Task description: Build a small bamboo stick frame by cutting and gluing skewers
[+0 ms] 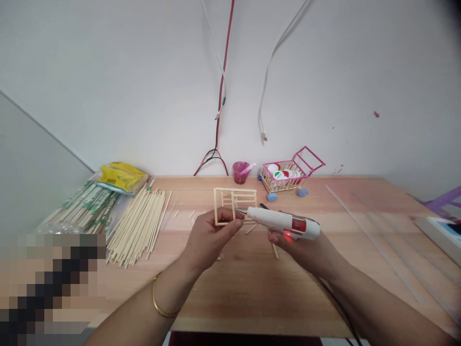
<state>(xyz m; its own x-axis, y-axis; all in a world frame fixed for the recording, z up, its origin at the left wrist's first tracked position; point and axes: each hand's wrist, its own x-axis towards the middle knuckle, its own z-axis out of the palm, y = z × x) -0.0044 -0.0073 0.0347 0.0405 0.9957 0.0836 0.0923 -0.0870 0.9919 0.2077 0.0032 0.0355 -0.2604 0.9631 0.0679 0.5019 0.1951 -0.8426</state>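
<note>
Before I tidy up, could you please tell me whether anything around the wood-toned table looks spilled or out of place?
Yes: small dark-red splotches stand out against the white wall on the right, perhaps splashed paint. Short pale wooden pieces also lie scattered near the boxy pale stick frame in the left hand.

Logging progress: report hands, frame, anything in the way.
Left hand holding stick frame. Right hand gripping glue gun, nozzle by frame. Stick pieces lying close by.
</note>
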